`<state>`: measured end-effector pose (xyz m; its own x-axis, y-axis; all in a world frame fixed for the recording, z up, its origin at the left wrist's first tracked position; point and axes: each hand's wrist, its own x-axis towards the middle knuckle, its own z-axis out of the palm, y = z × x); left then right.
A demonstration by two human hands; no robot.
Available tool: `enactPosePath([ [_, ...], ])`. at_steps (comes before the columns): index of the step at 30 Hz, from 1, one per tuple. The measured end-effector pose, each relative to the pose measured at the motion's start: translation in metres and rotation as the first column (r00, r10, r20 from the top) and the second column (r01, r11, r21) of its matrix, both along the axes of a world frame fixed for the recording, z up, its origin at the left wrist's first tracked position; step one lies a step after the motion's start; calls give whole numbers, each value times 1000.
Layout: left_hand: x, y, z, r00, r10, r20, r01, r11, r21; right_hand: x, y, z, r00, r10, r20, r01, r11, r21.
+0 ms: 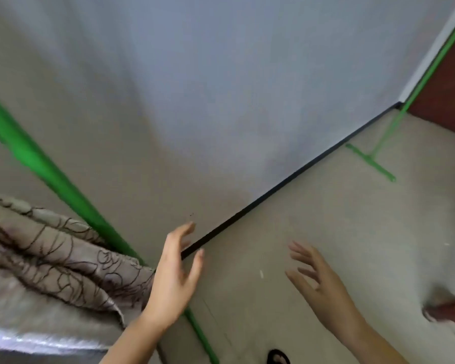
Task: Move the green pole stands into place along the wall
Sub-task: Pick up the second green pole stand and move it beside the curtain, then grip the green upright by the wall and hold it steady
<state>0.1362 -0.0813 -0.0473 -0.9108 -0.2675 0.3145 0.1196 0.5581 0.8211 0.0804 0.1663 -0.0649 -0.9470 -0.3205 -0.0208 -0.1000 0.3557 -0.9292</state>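
Observation:
A green pole stand rises close on the left, its pole running down behind the cloth and my left hand; its foot bar lies on the floor below my wrist. That hand is spread, fingers apart, just right of the pole and not gripping it. My right hand hovers over the floor with fingers spread, holding nothing. A second green pole stand stands at the far right corner, its T-shaped foot resting on the floor near the wall.
A pale wall meets the beige floor along a black skirting line. A patterned beige cloth lies bunched at lower left. A brown door or panel fills the far right. A dark sandal and a reddish object sit low.

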Motion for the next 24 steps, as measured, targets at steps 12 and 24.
enactPosePath([
  [12, -37, 189, -70, 898, -344, 273, 311, 937, 157, 76, 205, -55, 778, -619, 106, 623, 782, -14],
  [24, -171, 327, -77, 836, -477, 273, 442, 878, 183, -11, 325, -84, 608, -778, 161, 792, 608, -54],
])
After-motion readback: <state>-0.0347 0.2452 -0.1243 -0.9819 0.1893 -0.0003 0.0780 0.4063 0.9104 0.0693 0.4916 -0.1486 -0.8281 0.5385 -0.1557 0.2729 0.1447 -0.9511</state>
